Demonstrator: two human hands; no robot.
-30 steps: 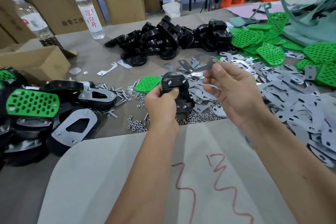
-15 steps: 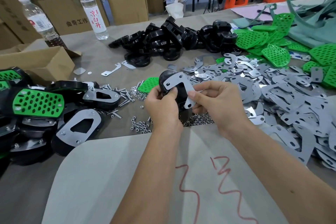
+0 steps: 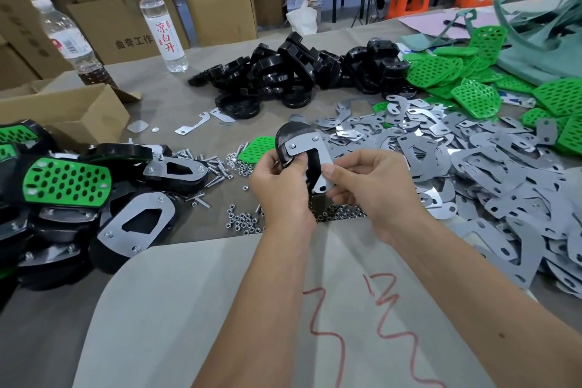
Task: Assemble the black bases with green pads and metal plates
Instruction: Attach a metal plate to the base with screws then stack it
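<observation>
My left hand grips a black base held upright over the table's middle. A grey metal plate lies against the base's face, with bolt ends showing through its upper holes. My right hand pinches the plate's lower end between thumb and fingers. A pile of black bases sits at the back. Green pads lie at the back right, and one green pad lies just behind my left hand. Loose metal plates cover the right side.
Assembled bases with green pads and plates are heaped at the left. Loose nuts and bolts lie in front of my hands. A cardboard box and two water bottles stand at the back left. A grey sheet with red marks covers the near table.
My right hand brought a metal plate from the air down onto the black base in my left hand. The plate now sits against the base, and the right hand has slid to its lower end.
</observation>
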